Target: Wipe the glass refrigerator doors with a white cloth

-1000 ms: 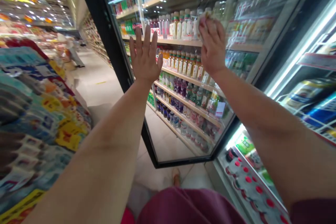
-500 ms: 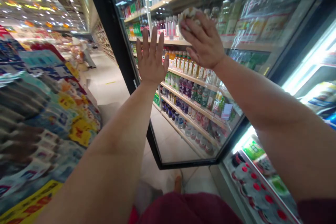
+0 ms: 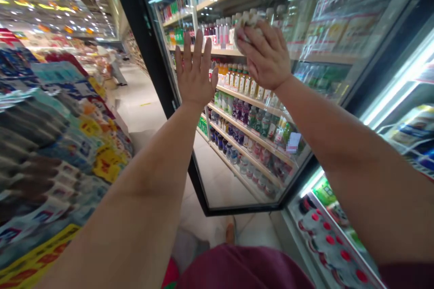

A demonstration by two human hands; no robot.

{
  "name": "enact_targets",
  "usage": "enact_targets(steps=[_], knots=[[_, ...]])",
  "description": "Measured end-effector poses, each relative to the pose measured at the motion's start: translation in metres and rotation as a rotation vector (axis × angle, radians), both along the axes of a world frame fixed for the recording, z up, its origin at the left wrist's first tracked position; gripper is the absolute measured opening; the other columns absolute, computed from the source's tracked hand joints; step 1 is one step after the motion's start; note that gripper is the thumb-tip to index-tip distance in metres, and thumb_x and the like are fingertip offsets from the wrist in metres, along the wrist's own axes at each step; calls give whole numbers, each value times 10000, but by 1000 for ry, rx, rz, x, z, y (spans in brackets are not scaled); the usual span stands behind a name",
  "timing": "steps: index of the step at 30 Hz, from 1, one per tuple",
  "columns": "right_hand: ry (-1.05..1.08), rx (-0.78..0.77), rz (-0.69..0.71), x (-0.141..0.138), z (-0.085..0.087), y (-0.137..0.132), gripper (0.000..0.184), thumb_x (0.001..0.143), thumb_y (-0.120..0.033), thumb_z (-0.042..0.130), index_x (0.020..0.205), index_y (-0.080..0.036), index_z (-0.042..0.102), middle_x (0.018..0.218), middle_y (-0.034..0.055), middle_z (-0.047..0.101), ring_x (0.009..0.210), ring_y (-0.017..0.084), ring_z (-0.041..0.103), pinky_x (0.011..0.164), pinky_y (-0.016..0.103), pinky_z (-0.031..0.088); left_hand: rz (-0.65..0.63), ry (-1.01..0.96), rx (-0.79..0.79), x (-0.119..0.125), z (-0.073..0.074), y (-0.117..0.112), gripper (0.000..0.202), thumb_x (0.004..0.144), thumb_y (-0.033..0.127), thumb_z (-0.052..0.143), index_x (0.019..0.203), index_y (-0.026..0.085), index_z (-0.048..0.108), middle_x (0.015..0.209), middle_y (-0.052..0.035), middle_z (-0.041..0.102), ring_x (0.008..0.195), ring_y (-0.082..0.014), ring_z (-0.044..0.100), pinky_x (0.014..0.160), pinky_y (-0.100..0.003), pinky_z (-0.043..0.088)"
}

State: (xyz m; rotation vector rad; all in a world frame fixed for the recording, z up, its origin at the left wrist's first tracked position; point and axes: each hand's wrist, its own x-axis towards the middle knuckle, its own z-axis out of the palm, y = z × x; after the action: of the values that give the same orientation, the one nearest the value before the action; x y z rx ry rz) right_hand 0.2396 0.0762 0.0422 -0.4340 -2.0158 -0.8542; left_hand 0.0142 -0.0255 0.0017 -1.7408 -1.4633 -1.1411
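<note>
A black-framed glass door [image 3: 233,196] of a fridge stands swung open in front of me. Flat against its pane, near the left frame, lies my left hand [image 3: 196,72] with the fingers spread and nothing in it. My right hand [image 3: 269,56] presses a crumpled whitish cloth [image 3: 249,20] to the glass, higher up and to the right. The cloth bunches out past the fingertips, and the palm hides part of it. Behind the pane, bottles on shelves show through.
On the left, a display of bagged goods [image 3: 68,167] with yellow signs reaches close to my left arm. To the right is the lit fridge interior, with red-capped bottles [image 3: 330,239] low down. A person [image 3: 111,65] stands in the far aisle. A small pixelated label [image 3: 293,142] sits on the glass.
My right hand and the cloth have shifted slightly right and down on the pane, and its fingers look more closed over the cloth. My left hand stays almost in place.
</note>
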Motion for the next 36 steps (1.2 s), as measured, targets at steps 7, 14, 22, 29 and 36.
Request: enact_targets(steps=[7, 14, 22, 29, 36], knots=[[261, -13, 9, 1, -4, 5, 663, 995, -545, 186, 1482, -258, 534, 1617, -40, 404, 1558, 248, 216, 1294, 478, 122, 30, 6, -4, 4, 0, -2, 768, 936, 604, 277, 1648, 334, 177, 1637, 236, 100, 1427, -31, -328, 1261, -308, -242], [42, -28, 18, 4, -9, 6, 643, 1000, -558, 198, 1515, -316, 496, 1625, -52, 386, 1538, 272, 292, 1266, 560, 190, 86, 60, 23, 2, 0, -1, 718, 1004, 567, 282, 1642, 239, 238, 1646, 166, -29, 1515, -95, -194, 1301, -340, -156], [-66, -38, 44, 5, -13, 10, 661, 950, -613, 300, 1504, -319, 511, 1636, -73, 366, 1570, 299, 202, 1284, 547, 168, 53, 17, 11, 4, 1, -4, 687, 999, 568, 281, 1636, 315, 237, 1645, 209, 12, 1509, -96, -204, 1306, -361, -146], [296, -76, 92, 0, -16, 15, 685, 988, -578, 108, 1508, -363, 498, 1598, -118, 416, 1593, 205, 73, 1314, 453, 69, -4, -22, -8, 1, 0, 1, 739, 964, 592, 289, 1648, 327, 199, 1636, 216, 18, 1481, -80, -249, 1277, -335, -212], [-12, -41, 51, 0, -24, 11, 629, 1013, -514, 205, 1549, -300, 455, 1615, -28, 411, 1558, 278, 259, 1276, 573, 219, 65, 6, 0, 1, 0, 2, 737, 970, 613, 248, 1642, 312, 221, 1643, 215, 26, 1464, -58, -274, 1281, -318, -193]])
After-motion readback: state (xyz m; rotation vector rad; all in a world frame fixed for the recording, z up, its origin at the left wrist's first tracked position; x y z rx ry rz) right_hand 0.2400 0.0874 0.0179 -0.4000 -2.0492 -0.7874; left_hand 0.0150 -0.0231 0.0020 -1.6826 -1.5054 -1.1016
